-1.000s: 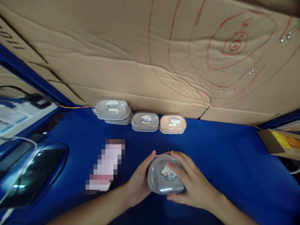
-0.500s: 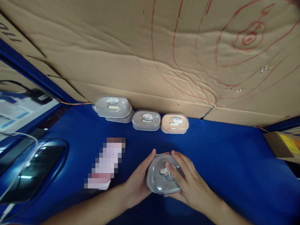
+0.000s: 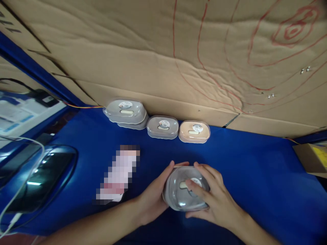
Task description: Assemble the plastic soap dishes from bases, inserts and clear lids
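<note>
A grey oval container with a clear lid (image 3: 178,195) is held between both hands above the blue table. My left hand (image 3: 155,197) grips its left side, thumb along the rim, other fingers mostly hidden behind and beneath. My right hand (image 3: 212,192) wraps the right side, with one finger on the lid beside the cream tab and round label. Beyond, against the cardboard, stand a stack of grey containers (image 3: 125,114), a single grey container (image 3: 162,131) and a peach container (image 3: 194,136).
A blurred-out flat object (image 3: 119,173) lies left of my hands on the blue table (image 3: 255,170). Further left are a black device (image 3: 43,180) with a white cable and a black adapter (image 3: 46,98). A cardboard box (image 3: 306,156) stands at the right edge.
The view has shifted slightly, so most things sit a little differently in the picture. Both hands still hold the container, which looks slightly more tilted.
</note>
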Available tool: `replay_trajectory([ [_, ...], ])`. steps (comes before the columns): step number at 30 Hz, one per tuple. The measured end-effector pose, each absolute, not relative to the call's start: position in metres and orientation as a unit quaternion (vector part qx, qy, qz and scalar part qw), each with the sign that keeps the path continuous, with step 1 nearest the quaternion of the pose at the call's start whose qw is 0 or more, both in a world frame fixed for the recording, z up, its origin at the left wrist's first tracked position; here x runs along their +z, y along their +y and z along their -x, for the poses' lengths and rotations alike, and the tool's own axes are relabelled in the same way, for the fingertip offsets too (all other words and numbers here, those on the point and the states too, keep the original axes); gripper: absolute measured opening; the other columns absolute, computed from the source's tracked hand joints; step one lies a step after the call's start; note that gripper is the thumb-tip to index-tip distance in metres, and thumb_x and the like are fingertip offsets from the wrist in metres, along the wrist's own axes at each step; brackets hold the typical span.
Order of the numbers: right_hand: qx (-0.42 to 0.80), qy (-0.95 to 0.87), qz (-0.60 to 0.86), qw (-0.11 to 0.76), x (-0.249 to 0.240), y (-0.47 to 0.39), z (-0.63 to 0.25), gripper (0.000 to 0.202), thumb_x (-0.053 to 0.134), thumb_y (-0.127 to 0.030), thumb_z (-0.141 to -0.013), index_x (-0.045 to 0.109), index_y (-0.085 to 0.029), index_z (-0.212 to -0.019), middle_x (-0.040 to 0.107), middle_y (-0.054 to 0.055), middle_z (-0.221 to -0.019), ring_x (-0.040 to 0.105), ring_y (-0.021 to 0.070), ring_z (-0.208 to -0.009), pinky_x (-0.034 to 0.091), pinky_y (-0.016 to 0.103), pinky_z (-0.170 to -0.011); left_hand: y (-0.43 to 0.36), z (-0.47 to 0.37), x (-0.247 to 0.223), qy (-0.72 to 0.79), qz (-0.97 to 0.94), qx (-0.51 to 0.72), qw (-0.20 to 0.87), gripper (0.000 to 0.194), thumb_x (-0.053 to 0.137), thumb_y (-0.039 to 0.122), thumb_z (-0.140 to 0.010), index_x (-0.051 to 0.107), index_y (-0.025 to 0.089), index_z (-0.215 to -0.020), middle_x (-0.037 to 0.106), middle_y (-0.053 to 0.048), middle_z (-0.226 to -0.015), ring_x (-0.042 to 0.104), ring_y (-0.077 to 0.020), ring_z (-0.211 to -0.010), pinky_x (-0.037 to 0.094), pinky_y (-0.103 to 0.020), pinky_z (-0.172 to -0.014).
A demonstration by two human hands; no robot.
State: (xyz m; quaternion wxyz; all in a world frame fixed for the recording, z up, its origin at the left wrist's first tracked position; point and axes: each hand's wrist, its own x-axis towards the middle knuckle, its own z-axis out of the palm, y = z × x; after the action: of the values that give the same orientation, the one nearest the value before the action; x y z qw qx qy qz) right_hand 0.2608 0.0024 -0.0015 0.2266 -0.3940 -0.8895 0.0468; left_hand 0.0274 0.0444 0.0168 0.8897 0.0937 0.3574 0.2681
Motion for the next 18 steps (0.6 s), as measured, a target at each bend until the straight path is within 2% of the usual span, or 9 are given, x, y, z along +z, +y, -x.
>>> replay_trajectory([
  [6,0.044,-0.897,0.385,0.213,-0.003,0.004,-0.262,0.097,0.078,-0.076,-0.080,0.043,-0.037,-0.162,0.027,0.017,-0.174,0.045,0.0452,-0.144,0.051,0.062,-0.105,0.047,-0.026,0.019,0.362,-0.118,0.258,0.888,0.059,0.059,0.065,-0.101,0.070,0.021,-0.139,0.074,-0.012,-0.140,0.063,-0.0347,-0.135,0.047,-0.042,-0.110],
  [11,0.053,-0.899,0.383,0.206,0.000,0.004,-0.255,0.088,0.081,-0.061,-0.087,0.042,-0.033,-0.161,0.019,0.016,-0.176,0.038,0.0436,-0.151,0.049,0.064,-0.110,0.048,-0.025,0.022,0.363,-0.134,0.260,0.884,0.057,0.058,0.064,-0.102,0.069,0.024,-0.140,0.072,-0.009,-0.142,0.060,-0.0348,-0.139,0.047,-0.044,-0.113],
  [18,0.044,-0.899,0.377,0.218,0.001,0.002,-0.252,0.083,0.085,-0.052,-0.086,0.046,-0.034,-0.156,0.011,0.014,-0.177,0.037,0.0438,-0.151,0.050,0.065,-0.110,0.049,-0.025,0.024,0.375,-0.160,0.263,0.874,0.055,0.058,0.064,-0.102,0.070,0.024,-0.138,0.074,-0.010,-0.139,0.061,-0.0344,-0.138,0.049,-0.042,-0.110],
])
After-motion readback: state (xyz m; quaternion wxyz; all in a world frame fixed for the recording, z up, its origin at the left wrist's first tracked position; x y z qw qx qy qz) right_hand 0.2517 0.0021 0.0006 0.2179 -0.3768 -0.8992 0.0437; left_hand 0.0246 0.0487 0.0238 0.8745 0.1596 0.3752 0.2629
